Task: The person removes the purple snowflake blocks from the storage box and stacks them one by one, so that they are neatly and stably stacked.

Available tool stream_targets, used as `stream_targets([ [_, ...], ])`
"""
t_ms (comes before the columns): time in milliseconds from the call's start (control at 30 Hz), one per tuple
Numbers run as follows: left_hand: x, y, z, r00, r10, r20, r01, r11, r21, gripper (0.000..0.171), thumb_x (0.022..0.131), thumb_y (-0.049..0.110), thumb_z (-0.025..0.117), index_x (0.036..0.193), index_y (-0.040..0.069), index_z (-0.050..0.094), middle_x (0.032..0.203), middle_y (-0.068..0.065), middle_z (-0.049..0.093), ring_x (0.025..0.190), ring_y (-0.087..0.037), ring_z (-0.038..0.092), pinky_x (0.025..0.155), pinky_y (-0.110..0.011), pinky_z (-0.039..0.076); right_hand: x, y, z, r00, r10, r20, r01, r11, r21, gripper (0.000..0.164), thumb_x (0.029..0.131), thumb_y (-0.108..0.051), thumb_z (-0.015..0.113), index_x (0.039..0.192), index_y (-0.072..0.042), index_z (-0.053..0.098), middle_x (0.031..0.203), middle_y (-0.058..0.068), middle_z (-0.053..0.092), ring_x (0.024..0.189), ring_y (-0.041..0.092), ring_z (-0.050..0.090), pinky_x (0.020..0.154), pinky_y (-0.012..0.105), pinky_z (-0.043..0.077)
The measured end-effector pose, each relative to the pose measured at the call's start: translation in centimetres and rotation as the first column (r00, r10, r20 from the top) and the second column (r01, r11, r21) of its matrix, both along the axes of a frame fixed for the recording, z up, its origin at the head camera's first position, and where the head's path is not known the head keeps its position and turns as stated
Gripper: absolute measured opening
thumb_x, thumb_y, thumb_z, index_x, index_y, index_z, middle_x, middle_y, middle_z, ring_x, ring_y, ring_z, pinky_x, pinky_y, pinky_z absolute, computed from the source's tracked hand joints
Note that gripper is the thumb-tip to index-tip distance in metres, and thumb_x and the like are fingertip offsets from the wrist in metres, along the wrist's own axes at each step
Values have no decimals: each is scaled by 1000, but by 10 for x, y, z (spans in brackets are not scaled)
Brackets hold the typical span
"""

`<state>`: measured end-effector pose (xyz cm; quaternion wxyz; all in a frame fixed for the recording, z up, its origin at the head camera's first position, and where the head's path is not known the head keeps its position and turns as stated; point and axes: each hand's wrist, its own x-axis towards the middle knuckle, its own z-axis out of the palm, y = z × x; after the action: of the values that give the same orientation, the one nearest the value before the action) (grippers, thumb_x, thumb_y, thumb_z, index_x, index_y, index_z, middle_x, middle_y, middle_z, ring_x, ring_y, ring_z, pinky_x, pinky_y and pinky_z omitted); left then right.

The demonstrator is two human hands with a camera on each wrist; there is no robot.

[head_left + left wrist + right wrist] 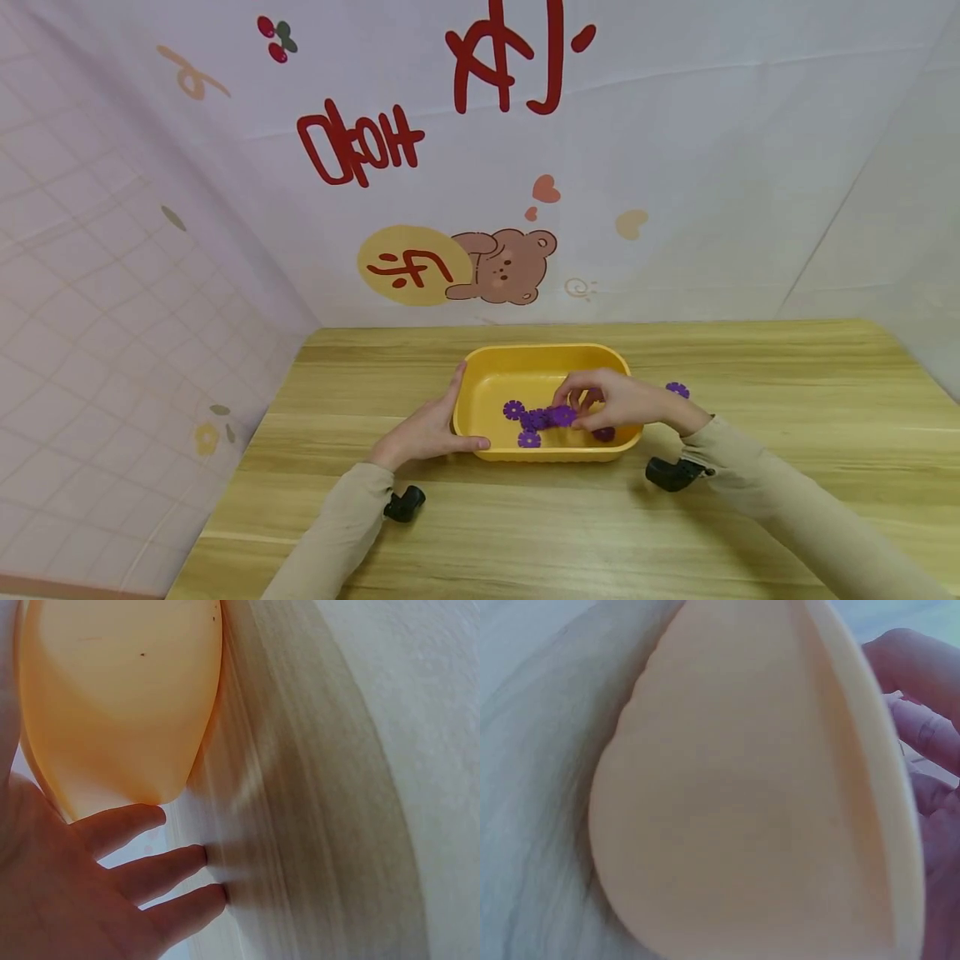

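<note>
Head view: The yellow plastic tray (540, 360) stands on the wood-grain tabletop (517, 525). The left hand (431, 429) spans the tray's left end, thumb straight along the near rim and fingers against the end wall. The right hand (618, 400) reaches inside over the right end; thumb and fingertips pinch a purple snowflake disc (564, 416) in a narrow grip, just above or against the disc cluster (535, 419). 2 separate discs, the left disc (513, 409) and the near disc (528, 439), lie on the tray floor beside the cluster. 1 outer disc (677, 389) lies on the tabletop, right of the tray.

Handling, judged by appearance: each disc is light, thin, stiff plastic, not fragile, smooth-faced and liable to slide when flat. Take hold at opposite edges; the notched rim should give purchase. Discs may catch in each other's slots.

Left wrist view: 3 extended, spread fingers show. The uppermost touches the tray's outer wall; whether the other 2 touch the tabletop cannot be told. The tray is likely light and slightly flexible; brace it at a corner.

Right wrist view: The tray wall hides the fingertips; the visible fingers are bent behind the rim. The disc cannot be seen here.
</note>
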<state>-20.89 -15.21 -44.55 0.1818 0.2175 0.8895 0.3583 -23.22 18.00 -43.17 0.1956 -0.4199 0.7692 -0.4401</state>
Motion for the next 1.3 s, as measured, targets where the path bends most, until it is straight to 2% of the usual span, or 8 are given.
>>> stream_targets([
  [200, 0, -1, 0, 1000, 1, -8, -1, 1000, -15, 126, 77, 52, 78, 153, 21, -17, 130, -19, 53, 95, -19, 58, 99, -41, 40, 2, 13, 3, 1000, -5, -12, 4, 999, -43, 30, 86, -2, 70, 115, -1, 62, 109, 10, 62, 85, 22, 62, 78, 37, 53],
  [367, 0, 0, 1, 1000, -4, -1, 4, 1000, 3, 125, 78, 49, 78, 153, 22, -17, 130, -18, 53, 96, -19, 58, 99, -40, 40, 3, 26, 9, 998, -38, -46, 36, 998, -53, 33, 82, 4, 70, 113, -3, 62, 108, 8, 62, 89, 21, 59, 79, 35, 52],
  [567, 0, 0, 1, 1000, -2, 10, 2, 1000, 12, 125, 77, 50, 78, 153, 22, -17, 135, -19, 50, 98, -18, 58, 99, -40, 40, -1, 46, 13, 995, -64, -72, 58, 995, -79, 32, 82, 5, 71, 113, 0, 61, 107, 12, 62, 94, 22, 60, 78, 34, 53],
  [833, -1, 0, 1, 1000, -6, 11, 6, 1000, 18, 125, 77, 48, 79, 153, 21, -17, 128, -17, 54, 93, -18, 58, 96, -38, 42, -5, 64, 19, 988, -89, -129, 81, 995, -66, 32, 84, 3, 72, 114, -1, 62, 108, 10, 62, 94, 19, 60, 77, 34, 54],
  [1033, -1, -1, 0, 1000, -10, 0, 10, 1000, 12, 126, 77, 50, 78, 153, 20, -17, 126, -16, 56, 92, -16, 59, 96, -38, 43, -7, 74, 20, 986, -107, -129, 101, 993, -52, 31, 85, 2, 71, 114, 1, 61, 109, 11, 62, 94, 19, 60, 78, 33, 53],
  [1233, -1, -2, -1, 1000, -14, 0, 14, 1000, 13, 125, 77, 51, 78, 153, 21, -17, 114, -11, 61, 87, -14, 59, 93, -37, 44, -7, 87, 17, 982, -147, -121, 144, 989, -35, 29, 86, 3, 70, 114, 1, 61, 110, 12, 62, 93, 19, 61, 79, 31, 53],
  [1300, -1, -2, -2, 1000, -13, -4, 13, 1000, 10, 125, 77, 52, 77, 153, 22, -17, 116, -12, 60, 88, -14, 59, 94, -37, 44, -7, 91, 16, 980, -163, -118, 160, 987, -32, 30, 86, 3, 69, 115, 1, 61, 110, 11, 63, 93, 19, 60, 79, 31, 52],
])
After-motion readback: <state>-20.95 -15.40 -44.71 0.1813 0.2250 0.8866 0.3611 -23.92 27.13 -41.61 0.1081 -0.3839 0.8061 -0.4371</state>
